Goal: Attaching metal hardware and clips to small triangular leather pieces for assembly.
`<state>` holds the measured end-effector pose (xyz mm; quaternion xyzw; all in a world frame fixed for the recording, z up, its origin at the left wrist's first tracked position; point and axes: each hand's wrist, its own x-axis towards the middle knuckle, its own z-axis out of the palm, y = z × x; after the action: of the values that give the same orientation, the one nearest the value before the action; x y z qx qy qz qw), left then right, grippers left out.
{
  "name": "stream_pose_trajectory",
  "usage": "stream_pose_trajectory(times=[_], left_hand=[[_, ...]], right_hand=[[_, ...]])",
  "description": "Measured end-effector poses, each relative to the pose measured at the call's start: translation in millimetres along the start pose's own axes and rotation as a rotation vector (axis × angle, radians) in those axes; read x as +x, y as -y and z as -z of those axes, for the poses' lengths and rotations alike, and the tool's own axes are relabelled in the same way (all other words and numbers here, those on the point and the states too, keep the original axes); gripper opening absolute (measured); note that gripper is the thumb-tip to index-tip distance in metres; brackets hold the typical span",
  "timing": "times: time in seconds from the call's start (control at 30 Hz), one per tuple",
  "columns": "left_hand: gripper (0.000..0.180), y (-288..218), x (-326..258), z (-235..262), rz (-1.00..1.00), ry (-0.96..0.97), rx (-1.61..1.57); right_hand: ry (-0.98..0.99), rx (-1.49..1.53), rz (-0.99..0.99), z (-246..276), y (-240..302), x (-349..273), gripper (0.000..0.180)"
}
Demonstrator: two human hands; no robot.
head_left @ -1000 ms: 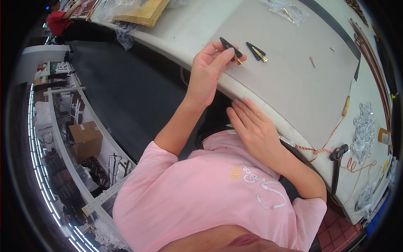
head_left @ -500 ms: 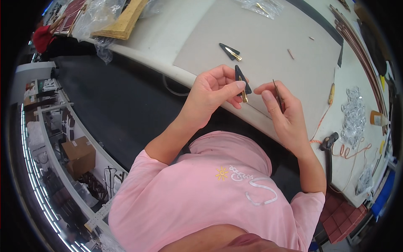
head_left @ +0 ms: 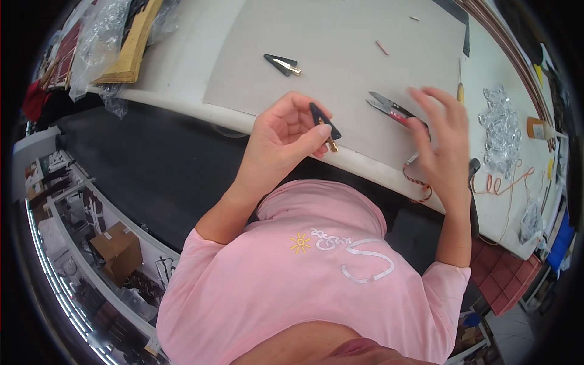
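Observation:
In my left hand [head_left: 281,135], a black triangular hair clip [head_left: 325,123] with a gold metal clasp is pinched between thumb and fingers, just above the table's near edge. My right hand [head_left: 445,146] is open, its fingers spread and slightly blurred. Thread snips [head_left: 389,110] with dark blades and a red part lie on the grey sheet [head_left: 340,42], beside the right thumb; their handle end is partly hidden by that hand. Farther back on the sheet rests a second black triangular hair clip [head_left: 283,64], also with a gold clasp.
Right of the sheet are an awl-like tool [head_left: 460,91], a pile of clear plastic pieces [head_left: 500,131], an amber bottle [head_left: 536,129] and orange cord [head_left: 502,190]. Two small sticks lie at the back. A yellow board [head_left: 131,55] and plastic bags [head_left: 100,52] sit at the left end.
The snips have left my right hand and now lie on the sheet; its fingers have spread. My left hand still holds the clip. The view has shifted, so the table contents appear farther left.

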<state>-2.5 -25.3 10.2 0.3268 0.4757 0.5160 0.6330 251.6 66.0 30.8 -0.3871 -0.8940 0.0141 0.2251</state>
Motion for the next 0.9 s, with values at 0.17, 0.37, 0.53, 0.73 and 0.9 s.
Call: stream_pose_trajectory(times=[0.17,0.37,0.53,0.73,0.9], left_hand=[[0.012,4.6,-19.3,7.9,0.112,0.075,-0.013],[0.014,21.4,-40.5,12.4,0.243,-0.030,-0.042],[0.017,37.7,-45.1,2.7,0.154,-0.174,-0.064],[0.018,48.2,-48.3,4.5,0.054,-0.206,-0.062],[0.017,50.8,-47.8,6.7,0.009,-0.176,-0.042]], right_hand=[[-0.023,0.061,-0.808,69.6,-57.8,-121.6,0.015],[0.238,0.007,-0.780,76.2,-37.6,-161.4,0.022],[0.112,0.307,-0.791,72.1,-53.3,-178.7,0.022],[-0.206,0.729,-1.035,101.7,-42.8,-157.8,0.029],[-0.109,1.383,-0.768,99.3,-14.9,-113.8,0.031]])
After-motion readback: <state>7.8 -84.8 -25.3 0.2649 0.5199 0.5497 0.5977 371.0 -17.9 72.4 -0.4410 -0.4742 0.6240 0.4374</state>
